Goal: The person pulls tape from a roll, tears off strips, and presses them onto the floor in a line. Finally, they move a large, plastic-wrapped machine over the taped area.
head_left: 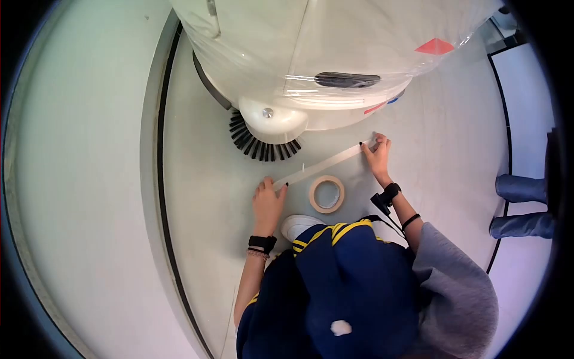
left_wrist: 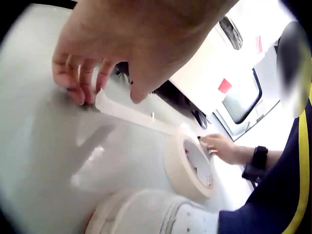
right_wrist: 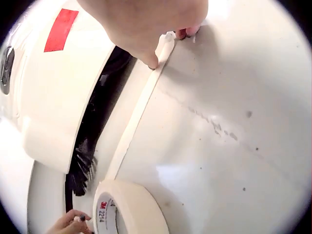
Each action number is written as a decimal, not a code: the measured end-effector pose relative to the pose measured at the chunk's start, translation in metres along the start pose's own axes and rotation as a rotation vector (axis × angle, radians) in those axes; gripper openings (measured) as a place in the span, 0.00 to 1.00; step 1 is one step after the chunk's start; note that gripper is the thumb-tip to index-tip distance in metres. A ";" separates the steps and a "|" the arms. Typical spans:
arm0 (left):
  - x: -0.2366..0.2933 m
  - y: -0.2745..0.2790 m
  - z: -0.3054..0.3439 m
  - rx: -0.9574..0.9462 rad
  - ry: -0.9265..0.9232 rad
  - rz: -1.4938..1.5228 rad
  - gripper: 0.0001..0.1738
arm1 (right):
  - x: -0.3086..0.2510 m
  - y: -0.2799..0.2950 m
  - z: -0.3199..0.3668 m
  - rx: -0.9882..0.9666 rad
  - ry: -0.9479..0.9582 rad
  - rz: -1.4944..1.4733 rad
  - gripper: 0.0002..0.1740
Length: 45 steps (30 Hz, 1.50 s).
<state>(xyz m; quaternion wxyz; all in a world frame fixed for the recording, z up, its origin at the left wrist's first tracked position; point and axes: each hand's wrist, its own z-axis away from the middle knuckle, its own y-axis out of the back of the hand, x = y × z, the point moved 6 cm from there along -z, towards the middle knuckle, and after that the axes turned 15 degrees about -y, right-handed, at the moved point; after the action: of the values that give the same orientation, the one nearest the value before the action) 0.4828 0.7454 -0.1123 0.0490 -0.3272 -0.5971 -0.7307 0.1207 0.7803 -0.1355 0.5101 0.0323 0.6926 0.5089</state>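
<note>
A strip of masking tape (head_left: 326,163) stretches slantwise low over the floor between the two hands. My left hand (head_left: 267,206) is at its near left end, with curled fingertips right at the tape's end in the left wrist view. At the far right end, my right hand (head_left: 376,157) holds the strip, its thumb (right_wrist: 153,62) on the tape and its fingers by the crumpled tip. The masking tape roll (head_left: 339,194) lies flat on the floor between the hands, near my shoe. Printing shows inside its core in the right wrist view.
A large white machine (head_left: 353,48) wrapped in clear film stands just ahead, with a round black-bristled brush (head_left: 272,151) at its front corner. A wall (head_left: 95,179) with a black strip runs along the left. Another person's legs (head_left: 520,206) are at the far right.
</note>
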 end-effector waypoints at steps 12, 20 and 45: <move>-0.011 -0.018 0.003 0.229 0.197 0.477 0.09 | 0.028 0.006 -0.002 -0.055 -0.158 -0.490 0.13; -0.009 -0.023 0.012 0.224 0.144 0.541 0.07 | 0.050 0.006 -0.025 -0.050 -0.143 -0.135 0.09; -0.015 -0.024 0.018 0.290 -0.003 0.418 0.07 | -0.345 0.100 0.223 -2.112 0.947 -0.687 0.25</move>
<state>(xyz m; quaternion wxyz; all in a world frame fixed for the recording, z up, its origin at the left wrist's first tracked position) 0.4906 0.7639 -0.1395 0.2448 -0.4342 -0.6151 -0.6109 0.4023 0.7837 0.1795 0.0894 -0.7764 0.0257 0.6233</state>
